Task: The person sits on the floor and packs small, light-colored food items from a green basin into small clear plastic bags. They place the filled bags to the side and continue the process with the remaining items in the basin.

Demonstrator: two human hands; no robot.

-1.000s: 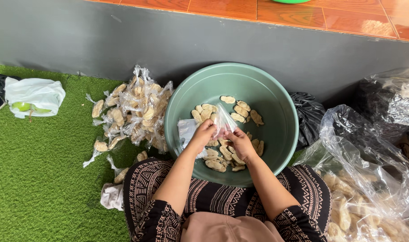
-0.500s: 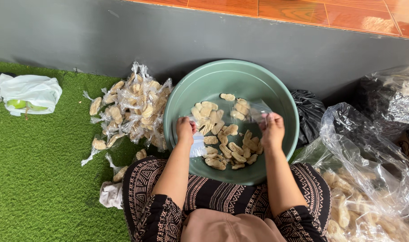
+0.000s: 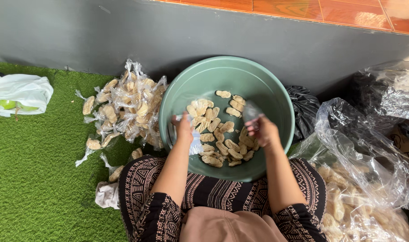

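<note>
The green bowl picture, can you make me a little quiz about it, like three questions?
1. True or false: the pale crackers lie inside the green bowl.
2. What does the right hand hold over the bowl? A) a spoon B) a scrap of clear plastic C) a cup
3. On which side of the bowl, seen in the picture, is the pile of wrapped crackers on the green mat?

Key: 1 true. 2 B; the left hand holds clear plastic too. 3 The left side.
</note>
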